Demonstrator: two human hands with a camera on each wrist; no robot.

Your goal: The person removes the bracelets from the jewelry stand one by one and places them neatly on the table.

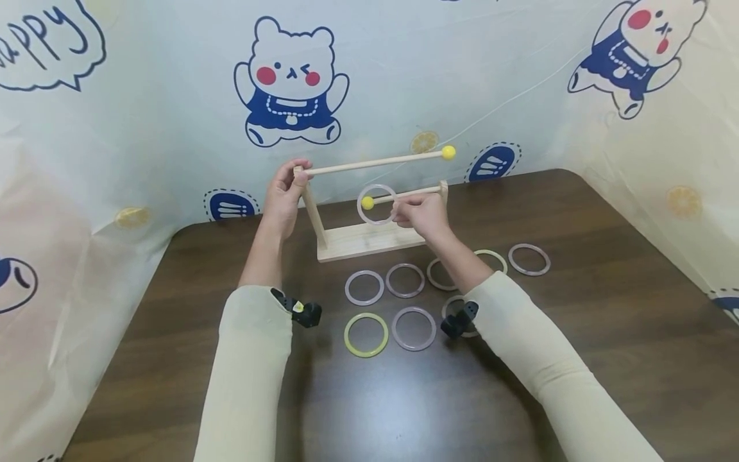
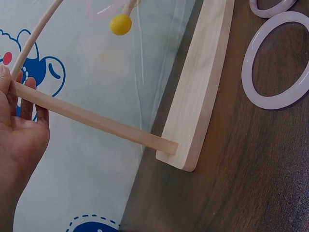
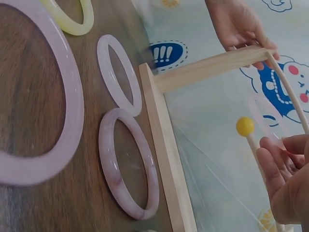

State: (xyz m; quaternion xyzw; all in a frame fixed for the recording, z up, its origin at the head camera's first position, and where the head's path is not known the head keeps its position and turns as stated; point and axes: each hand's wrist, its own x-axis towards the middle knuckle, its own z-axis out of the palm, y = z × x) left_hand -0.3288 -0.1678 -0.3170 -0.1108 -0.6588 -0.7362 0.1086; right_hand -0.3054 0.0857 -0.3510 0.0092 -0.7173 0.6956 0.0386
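A pale wooden stand (image 1: 369, 242) has two posts, each with a rod tipped by a yellow ball. My left hand (image 1: 283, 200) holds the top of its left post (image 2: 91, 115), where the upper rod (image 1: 375, 163) begins. Between thumb and fingers of my right hand (image 1: 424, 215), a translucent pale lilac bangle (image 1: 359, 208) is pinched upright. In the head view the lower rod's yellow ball (image 1: 367, 203) appears within the bangle's outline; whether the rod passes through it I cannot tell. In the right wrist view the right hand (image 3: 289, 183) is beside the lower rod.
Several bangles lie on the dark wooden table (image 1: 369, 410) in front of the stand, among them a yellow-green bangle (image 1: 347, 337) and a lilac bangle (image 1: 395, 330). Another lilac bangle (image 1: 510, 256) lies farther right. My right forearm partly covers some. A printed cloth (image 1: 404, 77) hangs behind.
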